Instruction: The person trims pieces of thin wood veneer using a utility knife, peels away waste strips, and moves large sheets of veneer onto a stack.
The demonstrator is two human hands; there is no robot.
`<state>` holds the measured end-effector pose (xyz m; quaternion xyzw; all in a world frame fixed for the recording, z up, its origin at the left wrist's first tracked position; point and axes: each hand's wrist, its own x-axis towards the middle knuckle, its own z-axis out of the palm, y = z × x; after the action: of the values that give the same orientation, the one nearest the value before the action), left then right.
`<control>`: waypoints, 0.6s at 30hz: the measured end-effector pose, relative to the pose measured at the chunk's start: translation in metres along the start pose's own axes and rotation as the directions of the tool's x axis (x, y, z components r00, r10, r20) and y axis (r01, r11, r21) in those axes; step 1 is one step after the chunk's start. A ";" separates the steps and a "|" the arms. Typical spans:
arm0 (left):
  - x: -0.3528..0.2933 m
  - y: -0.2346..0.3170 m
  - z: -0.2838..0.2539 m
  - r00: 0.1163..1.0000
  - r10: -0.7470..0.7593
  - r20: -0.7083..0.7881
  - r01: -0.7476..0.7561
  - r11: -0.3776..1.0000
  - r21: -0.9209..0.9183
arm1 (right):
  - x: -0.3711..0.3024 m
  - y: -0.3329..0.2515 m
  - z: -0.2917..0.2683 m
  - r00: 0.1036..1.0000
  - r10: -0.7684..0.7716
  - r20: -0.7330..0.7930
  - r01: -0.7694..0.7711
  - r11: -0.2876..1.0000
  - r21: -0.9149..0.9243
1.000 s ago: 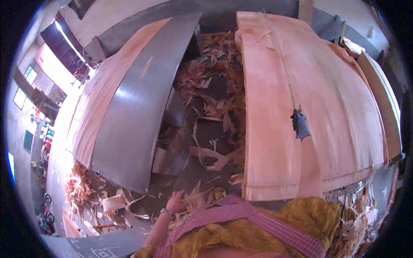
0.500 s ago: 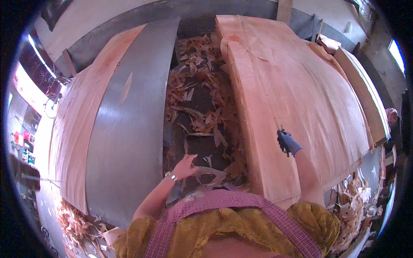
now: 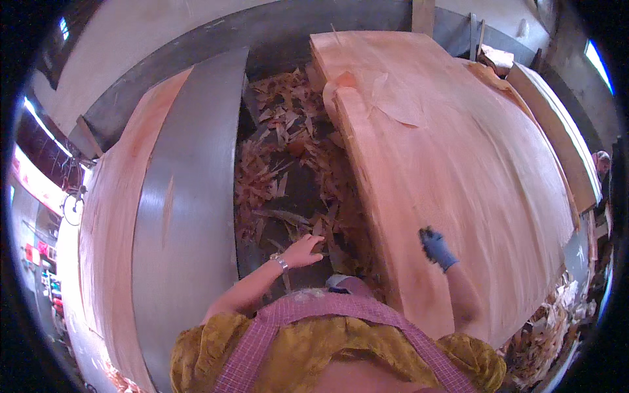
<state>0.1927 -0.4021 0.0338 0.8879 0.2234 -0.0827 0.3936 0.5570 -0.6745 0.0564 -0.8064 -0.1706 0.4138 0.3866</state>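
Note:
My left hand (image 3: 304,251), bare with a metal watch at the wrist, hovers over the gap between two stacks, fingers loosely stretched and apart, nothing seen in it. Below it lie torn wood veneer scraps (image 3: 288,131) on a dark floor. My right hand (image 3: 438,249), in a blue-grey glove with dark fingers, is closed over the tall veneer stack (image 3: 458,150). What it holds, if anything, I cannot make out. Near the stack's far left corner, a piece of veneer (image 3: 392,108) is lifted and torn.
To the left a smooth grey panel (image 3: 196,170) lies beside a reddish veneer sheet (image 3: 118,216). At the far right stands another board stack (image 3: 557,124), with a person (image 3: 601,162) partly visible behind. More scraps (image 3: 550,327) pile up at lower right. A grey wall band runs along the back.
My left hand has shifted right over the gap. My right hand has moved slightly down, its fingers more curled. A flap now stands up at the stack's far part. The view has turned somewhat.

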 end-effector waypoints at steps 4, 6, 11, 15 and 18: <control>0.078 0.015 -0.057 0.992 0.073 0.099 -0.080 0.995 0.066 | 0.041 -0.031 0.010 0.997 -0.011 -0.076 0.019 0.994 0.104; 0.132 0.017 -0.089 0.992 0.086 0.091 -0.094 0.992 0.084 | 0.060 -0.050 0.010 0.990 -0.067 -0.123 0.078 0.994 0.080; 0.285 0.023 -0.177 0.983 0.155 0.094 -0.166 0.979 0.118 | 0.114 -0.056 0.008 0.874 -0.270 -0.405 0.120 0.926 -0.359; 0.453 0.039 -0.229 0.994 0.110 -0.023 -0.103 0.973 0.205 | 0.139 -0.029 0.001 0.777 -0.197 -0.597 -0.131 0.878 -0.460; 0.613 0.037 -0.251 0.976 0.021 -0.219 0.048 0.951 0.307 | 0.155 -0.026 -0.010 0.756 -0.081 -0.649 -0.290 0.848 -0.444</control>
<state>0.7464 -0.0362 0.0301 0.9407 0.2560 -0.0209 0.2215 0.6589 -0.5701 -0.0030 -0.9802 -0.0847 0.0704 0.1644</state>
